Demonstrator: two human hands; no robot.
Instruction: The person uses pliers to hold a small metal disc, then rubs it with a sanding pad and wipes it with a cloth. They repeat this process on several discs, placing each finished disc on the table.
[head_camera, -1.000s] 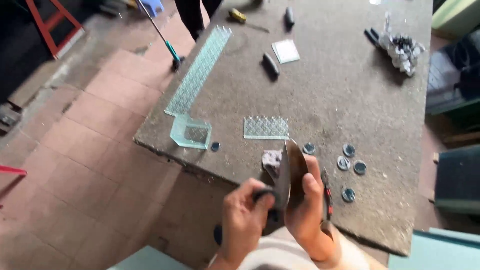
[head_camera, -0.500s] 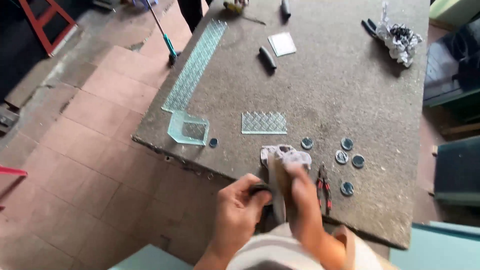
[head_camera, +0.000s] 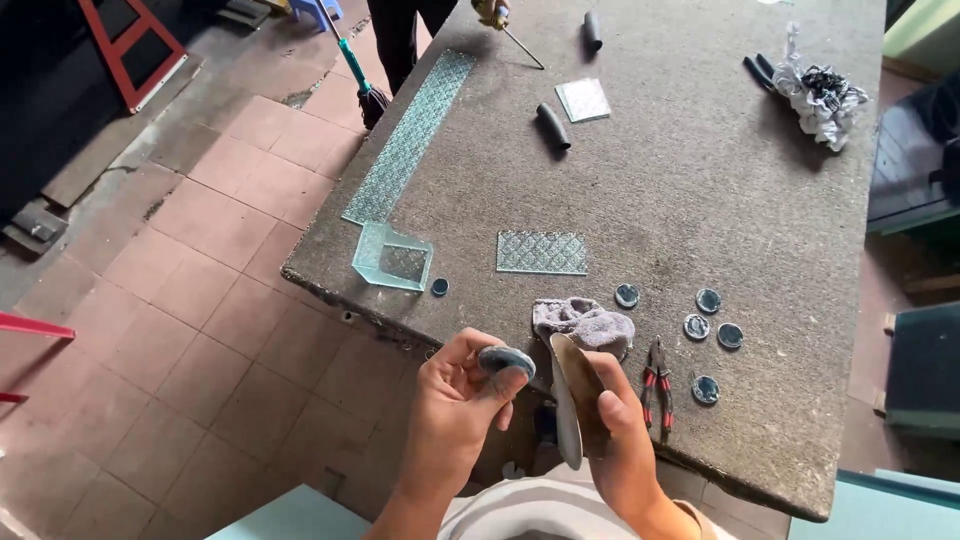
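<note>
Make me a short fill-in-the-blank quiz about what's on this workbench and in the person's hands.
1. The left hand holds a small round glass ____ .
2. The pliers beside the right hand have ____ handles.
3. The grey rag lies on the ____ .
4. The long glass strip lies along the table's ____ edge.

Missing: disc; red; table; left

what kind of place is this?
Likely a small glass-cutting workshop: patterned glass strips and small round glass discs lie on a worn felt-topped workbench, with red-handled pliers near the edge.

Rag (head_camera: 585, 325), pliers (head_camera: 657, 380) crowd near edge; table (head_camera: 700, 190) centre open.
</note>
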